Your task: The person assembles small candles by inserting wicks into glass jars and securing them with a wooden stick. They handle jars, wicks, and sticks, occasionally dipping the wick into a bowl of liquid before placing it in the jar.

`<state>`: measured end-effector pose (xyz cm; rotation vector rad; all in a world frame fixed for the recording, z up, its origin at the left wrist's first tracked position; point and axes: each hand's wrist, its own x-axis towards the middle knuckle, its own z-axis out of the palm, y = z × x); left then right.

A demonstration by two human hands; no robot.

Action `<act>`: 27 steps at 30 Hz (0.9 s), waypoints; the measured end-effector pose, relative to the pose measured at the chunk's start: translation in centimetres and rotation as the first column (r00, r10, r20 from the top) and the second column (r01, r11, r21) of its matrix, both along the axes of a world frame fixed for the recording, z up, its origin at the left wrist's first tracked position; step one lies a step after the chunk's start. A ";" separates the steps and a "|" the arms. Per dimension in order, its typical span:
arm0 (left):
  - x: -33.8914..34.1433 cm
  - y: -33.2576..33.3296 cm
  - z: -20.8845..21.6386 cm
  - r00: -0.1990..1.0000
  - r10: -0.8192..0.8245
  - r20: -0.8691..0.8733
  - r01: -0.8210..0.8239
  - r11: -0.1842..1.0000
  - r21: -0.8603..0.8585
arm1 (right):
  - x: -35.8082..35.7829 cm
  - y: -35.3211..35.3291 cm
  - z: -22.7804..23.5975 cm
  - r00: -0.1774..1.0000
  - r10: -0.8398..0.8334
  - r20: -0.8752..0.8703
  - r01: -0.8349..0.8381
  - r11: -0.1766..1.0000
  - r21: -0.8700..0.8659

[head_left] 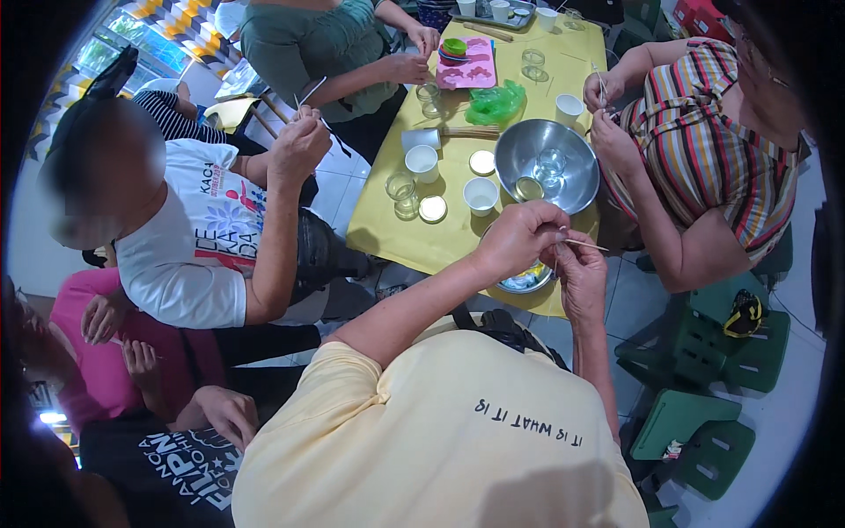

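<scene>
Fingers (551,215) around one thin stick (588,245)

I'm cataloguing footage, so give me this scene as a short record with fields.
left hand: fingertips pinched at a thin stick
right hand: fingertips close to the left's; exact grip unclear
table: yellow covering
metal bowl: on table, glass jar inside
nearest cup: white, upright, left of bowl
plastic bag: green, beyond bowl
</scene>
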<state>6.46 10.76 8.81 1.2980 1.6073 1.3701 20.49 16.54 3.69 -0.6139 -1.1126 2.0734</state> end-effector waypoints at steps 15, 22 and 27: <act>0.2 -0.7 0.4 0.951 0.118 -0.285 -0.081 0.987 0.138 | -0.8 -0.6 0.3 0.997 -0.014 -0.081 0.011 0.999 -0.035; 0.3 -0.4 1.1 0.912 0.128 -0.389 -0.019 0.962 0.272 | -0.8 -0.7 -0.2 0.990 -0.064 -0.123 0.060 0.998 -0.032; 0.2 -0.7 1.1 0.928 0.104 -0.358 0.004 0.958 0.288 | -0.8 -0.8 0.2 0.975 -0.095 -0.201 0.079 0.993 -0.084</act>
